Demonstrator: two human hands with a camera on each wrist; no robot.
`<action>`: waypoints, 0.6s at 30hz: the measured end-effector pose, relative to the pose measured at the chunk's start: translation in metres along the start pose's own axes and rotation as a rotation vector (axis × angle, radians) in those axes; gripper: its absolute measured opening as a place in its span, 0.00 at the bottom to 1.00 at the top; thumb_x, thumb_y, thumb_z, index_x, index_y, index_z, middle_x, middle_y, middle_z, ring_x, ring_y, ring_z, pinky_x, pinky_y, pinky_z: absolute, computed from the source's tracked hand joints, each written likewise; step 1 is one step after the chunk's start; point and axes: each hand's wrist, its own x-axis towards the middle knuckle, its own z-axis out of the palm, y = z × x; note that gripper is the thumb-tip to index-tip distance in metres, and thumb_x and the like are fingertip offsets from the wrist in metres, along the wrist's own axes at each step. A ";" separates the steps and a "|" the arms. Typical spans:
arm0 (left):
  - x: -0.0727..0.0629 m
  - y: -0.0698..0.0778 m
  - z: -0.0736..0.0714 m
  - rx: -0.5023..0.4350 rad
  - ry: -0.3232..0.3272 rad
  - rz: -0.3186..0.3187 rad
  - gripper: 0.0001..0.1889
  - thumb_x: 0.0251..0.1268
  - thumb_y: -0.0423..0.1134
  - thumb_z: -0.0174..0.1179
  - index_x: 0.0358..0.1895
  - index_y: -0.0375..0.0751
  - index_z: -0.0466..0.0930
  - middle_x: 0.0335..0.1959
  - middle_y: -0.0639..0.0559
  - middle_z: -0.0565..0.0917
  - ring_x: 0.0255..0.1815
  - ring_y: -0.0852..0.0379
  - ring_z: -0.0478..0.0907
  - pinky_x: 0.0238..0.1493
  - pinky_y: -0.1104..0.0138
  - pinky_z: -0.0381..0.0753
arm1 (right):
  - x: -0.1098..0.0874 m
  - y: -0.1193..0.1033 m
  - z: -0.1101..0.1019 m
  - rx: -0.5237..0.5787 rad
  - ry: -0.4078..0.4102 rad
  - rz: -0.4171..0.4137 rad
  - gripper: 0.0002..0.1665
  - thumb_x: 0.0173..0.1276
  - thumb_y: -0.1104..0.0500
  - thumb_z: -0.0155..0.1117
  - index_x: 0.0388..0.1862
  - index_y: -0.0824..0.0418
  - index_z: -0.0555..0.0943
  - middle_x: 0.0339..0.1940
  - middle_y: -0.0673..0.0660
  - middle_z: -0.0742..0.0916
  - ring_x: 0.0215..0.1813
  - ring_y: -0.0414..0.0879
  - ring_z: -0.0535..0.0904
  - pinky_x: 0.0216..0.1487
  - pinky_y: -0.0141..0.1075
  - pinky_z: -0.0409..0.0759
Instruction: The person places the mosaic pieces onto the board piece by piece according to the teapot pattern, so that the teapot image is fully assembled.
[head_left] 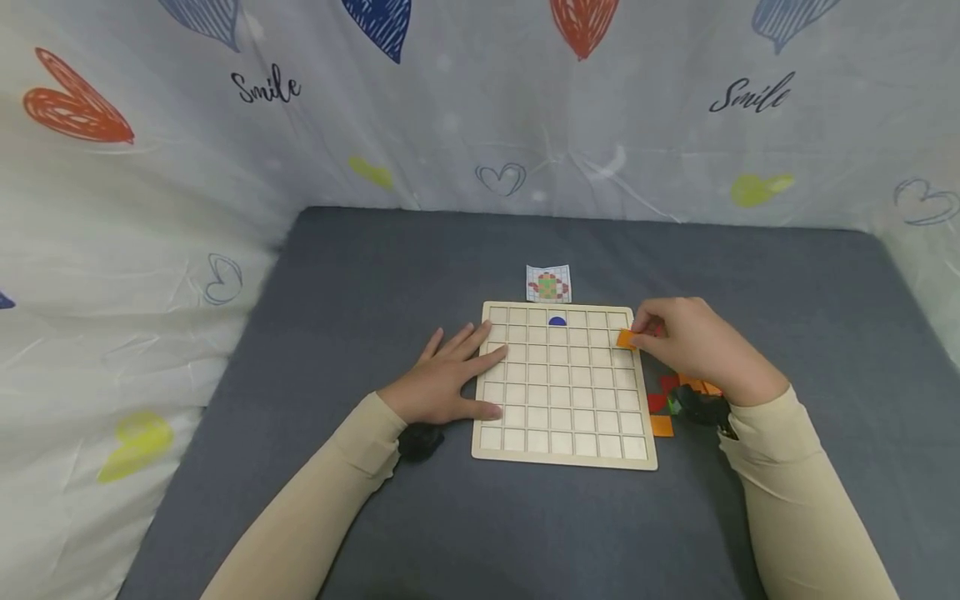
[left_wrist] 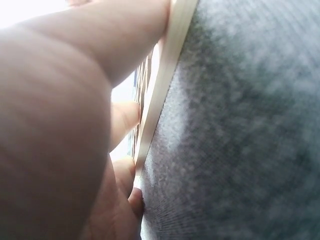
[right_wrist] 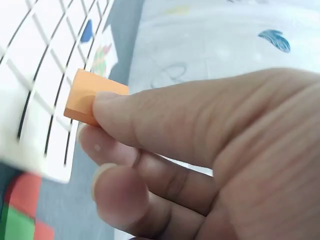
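Note:
A pale wooden grid board lies on the grey cloth. My left hand rests over its left edge with fingers spread straight; in the left wrist view the fingers touch the board's rim. Between thumb and fingers, my right hand pinches an orange square tile by the board's upper right edge. A blue half-round piece sits in a top-row cell. Behind the board lies a small pattern card printed with a green and red figure on a grid.
Right of the board, partly under my right wrist, are loose pieces: red tiles, a green piece and an orange tile. Each wrist wears a black device. A patterned white curtain stands behind the table and along its left side.

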 end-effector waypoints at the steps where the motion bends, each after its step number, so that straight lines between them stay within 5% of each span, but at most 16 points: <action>1: 0.000 0.000 0.000 0.001 0.000 0.001 0.50 0.67 0.71 0.62 0.86 0.63 0.50 0.88 0.57 0.33 0.88 0.53 0.28 0.83 0.47 0.20 | 0.003 -0.002 0.001 0.002 0.000 -0.008 0.02 0.73 0.61 0.71 0.40 0.59 0.87 0.33 0.52 0.88 0.32 0.45 0.80 0.36 0.43 0.79; 9: 0.001 -0.001 0.001 -0.004 0.000 0.015 0.50 0.67 0.71 0.63 0.86 0.62 0.51 0.88 0.56 0.34 0.88 0.52 0.29 0.83 0.46 0.20 | 0.022 -0.019 0.015 0.012 -0.004 -0.050 0.04 0.72 0.64 0.70 0.35 0.58 0.86 0.36 0.54 0.89 0.25 0.45 0.75 0.29 0.39 0.74; 18: -0.001 0.000 0.000 -0.012 0.013 0.009 0.50 0.66 0.71 0.64 0.86 0.61 0.53 0.89 0.55 0.35 0.89 0.51 0.30 0.83 0.45 0.21 | 0.041 -0.036 0.027 -0.017 0.010 -0.125 0.03 0.71 0.63 0.72 0.36 0.56 0.87 0.36 0.52 0.90 0.27 0.44 0.76 0.33 0.40 0.76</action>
